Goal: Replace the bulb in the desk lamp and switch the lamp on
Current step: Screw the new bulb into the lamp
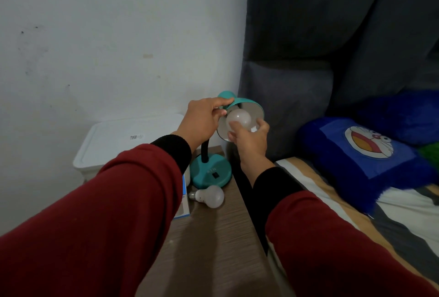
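A teal desk lamp stands on a wooden bedside table [221, 237], its round base [211, 173] near the far edge. Its shade [247, 104] is tilted up towards me. My left hand [204, 118] grips the shade's rim and neck. A frosted white bulb [238, 119] sits in the mouth of the shade, and my right hand [250, 141] holds it from below with fingers wrapped around it. A second white bulb [210, 196] lies on its side on the table in front of the base. The lamp is unlit.
A white lidded bin [123, 144] stands left of the table against the wall. A blue and white box [184, 201] lies beside the loose bulb, mostly hidden by my left sleeve. A bed with a blue cartoon pillow [363, 161] and grey headboard [308, 59] is on the right.
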